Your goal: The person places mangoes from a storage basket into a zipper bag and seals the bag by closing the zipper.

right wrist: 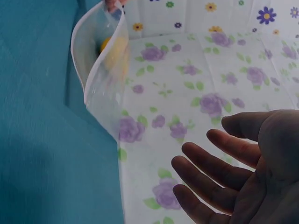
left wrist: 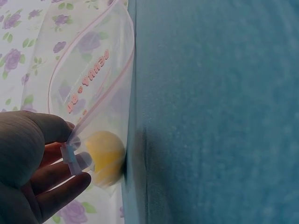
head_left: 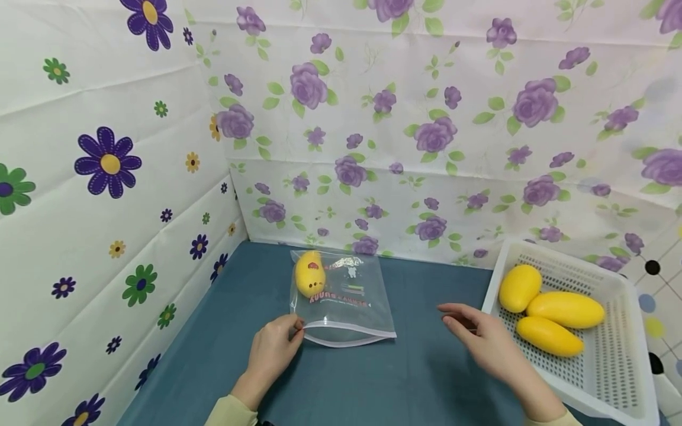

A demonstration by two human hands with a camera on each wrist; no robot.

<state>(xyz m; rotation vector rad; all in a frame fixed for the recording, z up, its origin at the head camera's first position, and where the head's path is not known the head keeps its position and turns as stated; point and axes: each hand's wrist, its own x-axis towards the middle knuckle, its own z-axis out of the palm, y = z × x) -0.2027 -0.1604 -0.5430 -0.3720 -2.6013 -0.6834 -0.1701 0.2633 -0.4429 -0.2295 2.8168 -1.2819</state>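
A clear zip bag (head_left: 341,296) with pink lettering lies on the teal tablecloth (head_left: 373,384), its mouth facing me and slightly agape. One yellow mango (head_left: 310,273) sits inside it at the far left corner; the left wrist view shows the mango (left wrist: 106,156) through the plastic. My left hand (head_left: 274,349) pinches the bag's near left corner (left wrist: 71,151) between thumb and fingers. My right hand (head_left: 479,337) hovers empty, fingers straight (right wrist: 210,163), between the bag (right wrist: 100,70) and a white basket (head_left: 613,355). The basket holds three yellow mangoes (head_left: 565,309).
Floral-print walls (head_left: 426,136) enclose the table at the back and left. The white perforated basket stands at the right edge. Bare teal cloth lies between the bag and my body.
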